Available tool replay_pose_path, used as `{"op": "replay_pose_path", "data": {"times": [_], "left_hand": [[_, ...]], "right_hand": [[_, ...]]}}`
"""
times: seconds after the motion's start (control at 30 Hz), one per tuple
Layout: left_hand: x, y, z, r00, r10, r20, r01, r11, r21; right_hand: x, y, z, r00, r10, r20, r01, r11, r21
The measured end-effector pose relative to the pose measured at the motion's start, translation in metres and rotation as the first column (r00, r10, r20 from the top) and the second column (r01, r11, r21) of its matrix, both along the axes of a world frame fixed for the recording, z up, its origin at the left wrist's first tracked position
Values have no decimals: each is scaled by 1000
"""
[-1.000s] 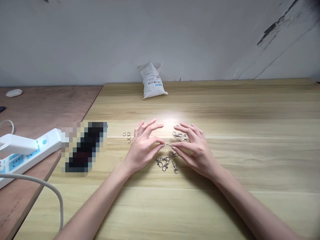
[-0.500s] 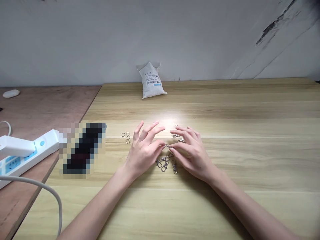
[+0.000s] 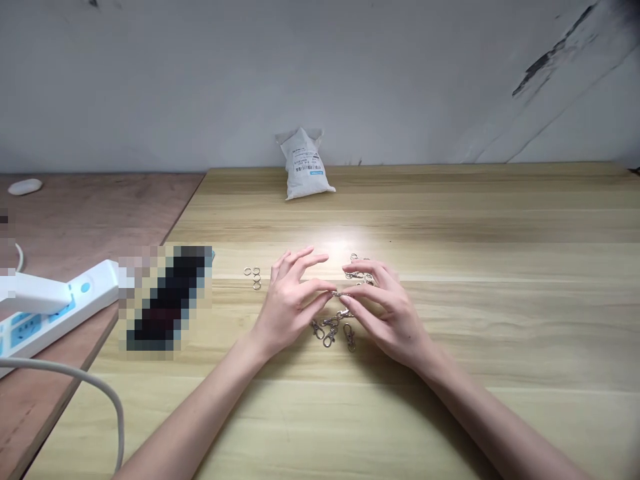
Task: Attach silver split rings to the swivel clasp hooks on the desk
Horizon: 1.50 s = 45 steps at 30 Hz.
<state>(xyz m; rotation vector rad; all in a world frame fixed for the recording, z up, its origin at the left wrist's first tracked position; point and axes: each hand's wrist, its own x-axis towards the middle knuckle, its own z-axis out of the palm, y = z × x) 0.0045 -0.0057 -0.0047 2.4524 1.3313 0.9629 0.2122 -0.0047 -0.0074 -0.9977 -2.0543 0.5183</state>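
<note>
My left hand and my right hand meet above the table, thumb and forefinger of each pinched on a small silvery metal piece. Fingertips cover most of it, so I cannot tell whether it is a ring or a clasp. The other fingers of both hands are spread. Just below lie several swivel lobster clasps, one of them a little apart to the right. More metal clasps lie partly hidden behind my right fingers. Left of my left hand are several small split rings.
A white printed packet stands at the back by the wall. To the left, a pixelated dark, phone-like object lies near a white power strip. A grey cable curves over the table's left edge.
Both hands keep their pinch on the small metal piece. The left hand's outer fingers have drawn closer together, and the right fingers have shifted slightly, showing more of the clasps behind them.
</note>
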Motion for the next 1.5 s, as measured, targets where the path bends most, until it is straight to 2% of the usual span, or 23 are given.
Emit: {"op": "replay_pose_path", "data": {"times": [0.17,0.33,0.4,0.5,0.6,0.7,0.8,0.9,0.97,1.1,1.23,1.3,1.37,1.5], "left_hand": [[0,0,2,993,7,118,-2,999,-44],[-1,0,5,988,43,151,-44,999,0],[0,-1,5,995,55,86,-59,997,51],[5,-3,4,993,79,-89,-61,978,198],[13,-6,2,961,138,-240,-48,937,347],[19,-8,1,931,169,-324,-32,921,387],[20,-9,3,945,147,-291,-61,956,286],[15,-7,5,984,113,-139,-99,990,105],[10,-5,6,994,107,-28,-106,994,20],[1,-1,5,991,78,112,-71,995,-64],[-2,2,6,978,39,204,-24,997,-77],[-1,2,7,980,40,193,-32,999,-41],[1,1,8,995,42,94,-47,997,58],[5,-3,9,980,88,-181,-34,959,282]], "right_hand": [[-1,-2,1,996,6,-89,-16,994,-105],[1,1,0,991,7,-130,-28,987,-161],[0,1,0,991,3,-133,-25,987,-160],[-6,-2,-1,994,-20,-105,8,994,-110],[-13,-8,-3,998,-60,-18,61,997,46],[-17,-11,-4,993,-96,67,84,983,166],[-14,-10,-3,995,-96,29,93,991,96],[-9,-8,-2,993,-86,-80,81,995,-53],[-7,-8,-1,990,-67,-122,54,993,-109],[-6,-8,-1,982,-65,-178,35,985,-168],[-5,-7,-1,975,-100,-200,56,976,-211],[-5,-6,-1,977,-109,-183,70,975,-209],[-7,-7,-1,983,-114,-142,88,980,-176],[-12,-10,0,992,-127,-2,127,992,21]]}}
